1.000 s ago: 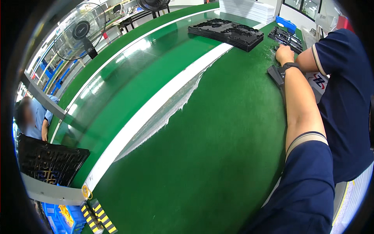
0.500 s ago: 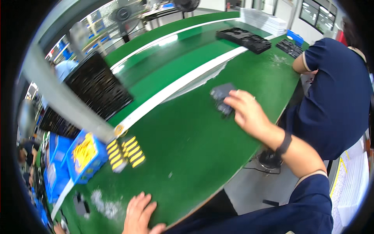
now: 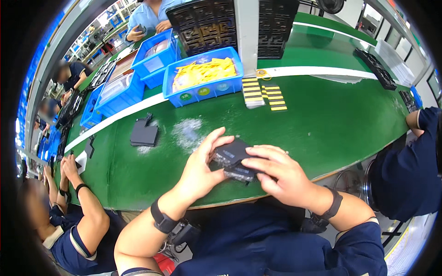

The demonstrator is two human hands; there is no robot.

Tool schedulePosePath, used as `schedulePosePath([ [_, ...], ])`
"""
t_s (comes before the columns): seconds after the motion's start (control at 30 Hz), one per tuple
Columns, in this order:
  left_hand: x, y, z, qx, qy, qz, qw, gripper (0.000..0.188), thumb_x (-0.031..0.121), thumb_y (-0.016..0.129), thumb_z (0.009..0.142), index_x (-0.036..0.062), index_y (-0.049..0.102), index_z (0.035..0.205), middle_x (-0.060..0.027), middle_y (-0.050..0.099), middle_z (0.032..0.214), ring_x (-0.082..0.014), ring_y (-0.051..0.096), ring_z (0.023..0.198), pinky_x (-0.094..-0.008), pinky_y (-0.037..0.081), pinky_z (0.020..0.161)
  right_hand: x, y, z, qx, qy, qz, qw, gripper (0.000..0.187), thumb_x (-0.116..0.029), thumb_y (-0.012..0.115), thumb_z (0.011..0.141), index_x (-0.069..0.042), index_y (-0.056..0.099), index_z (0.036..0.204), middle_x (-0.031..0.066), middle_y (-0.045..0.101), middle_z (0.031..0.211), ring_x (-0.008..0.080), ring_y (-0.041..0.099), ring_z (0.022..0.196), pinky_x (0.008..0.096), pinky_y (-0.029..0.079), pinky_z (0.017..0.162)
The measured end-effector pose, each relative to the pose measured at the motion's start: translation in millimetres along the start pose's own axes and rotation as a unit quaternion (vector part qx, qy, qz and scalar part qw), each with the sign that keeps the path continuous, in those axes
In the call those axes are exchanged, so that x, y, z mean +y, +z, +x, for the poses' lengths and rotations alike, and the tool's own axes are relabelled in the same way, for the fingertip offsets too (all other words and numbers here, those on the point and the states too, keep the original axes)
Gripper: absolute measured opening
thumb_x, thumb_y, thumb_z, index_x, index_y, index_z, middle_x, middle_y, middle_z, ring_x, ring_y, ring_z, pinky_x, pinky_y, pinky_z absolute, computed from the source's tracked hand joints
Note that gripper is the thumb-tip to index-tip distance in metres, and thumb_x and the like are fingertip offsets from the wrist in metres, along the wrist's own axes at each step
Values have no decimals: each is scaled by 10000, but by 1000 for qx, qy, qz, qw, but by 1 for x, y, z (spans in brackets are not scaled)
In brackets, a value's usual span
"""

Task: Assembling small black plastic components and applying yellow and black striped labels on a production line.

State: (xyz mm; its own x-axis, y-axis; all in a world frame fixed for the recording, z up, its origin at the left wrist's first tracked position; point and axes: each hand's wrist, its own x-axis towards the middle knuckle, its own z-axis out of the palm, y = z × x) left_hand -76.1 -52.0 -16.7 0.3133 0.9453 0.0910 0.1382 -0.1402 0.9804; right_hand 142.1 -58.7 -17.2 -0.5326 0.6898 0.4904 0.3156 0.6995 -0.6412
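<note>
Between my two hands, just above the near edge of the green table, is a small stack of flat black pieces (image 3: pixel 234 151) with glossy, partly clear-looking edges. I cannot make out exactly what they are. My left hand (image 3: pixel 199 166) grips the stack's left side, thumb below and fingers above. My right hand (image 3: pixel 284 175) closes on its right side, fingers lying over the top. Further left on the table lie similar flat black pieces (image 3: pixel 144 132) with a short black tab sticking out at the top.
A blue bin (image 3: pixel 202 94) of yellow pieces stands beyond my hands, near a grey post (image 3: pixel 247 37). Yellow-and-black striped sheets (image 3: pixel 276 99) and a tape roll (image 3: pixel 262 74) lie beside it. White residue (image 3: pixel 188 133) marks the table. Co-workers sit left and right; another stands opposite.
The view has swung left. My right hand has brought the black pieces from the table's right part to in front of me. My left hand has left the tabletop and now grips them too.
</note>
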Motion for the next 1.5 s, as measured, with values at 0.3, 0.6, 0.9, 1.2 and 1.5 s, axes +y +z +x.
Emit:
schedulePosePath([
  [0.3,-2,16,43,-77,-23,-126,989,767,-41,724,701,71,329,1349,-82,530,1125,-153,531,1038,-298,442,905,10,-6,1,143,218,179,949,455,-30,549,848,6,432,1285,144,514,1221,175,553,1038,303,452,890],
  [0.6,8,17,36,-38,26,57,997,709,1,727,709,52,363,1315,-49,531,1110,-125,525,989,-282,446,871,10,11,18,191,263,439,837,385,-137,493,926,36,446,1267,124,544,1167,184,521,1075,304,410,938],
  [0.9,21,-59,18,-148,-185,-82,968,535,80,679,792,-24,447,1263,-12,569,1055,-106,516,955,-255,416,885,124,-66,76,15,3,-316,949,405,-70,600,778,-14,538,1174,149,561,1175,332,496,1124,415,380,965],
  [1.2,44,-49,5,7,63,494,867,356,228,718,723,-7,620,973,-137,568,833,-288,585,835,-374,468,751,106,-69,66,88,73,-289,951,257,-90,683,729,-53,672,983,128,645,971,289,574,993,376,440,891],
  [1.5,39,-59,33,89,123,286,946,236,96,715,738,-9,607,919,-52,603,814,-124,577,721,-249,472,659,11,-21,134,19,102,11,995,287,-142,683,730,-22,675,990,129,680,921,205,648,867,296,486,806],
])
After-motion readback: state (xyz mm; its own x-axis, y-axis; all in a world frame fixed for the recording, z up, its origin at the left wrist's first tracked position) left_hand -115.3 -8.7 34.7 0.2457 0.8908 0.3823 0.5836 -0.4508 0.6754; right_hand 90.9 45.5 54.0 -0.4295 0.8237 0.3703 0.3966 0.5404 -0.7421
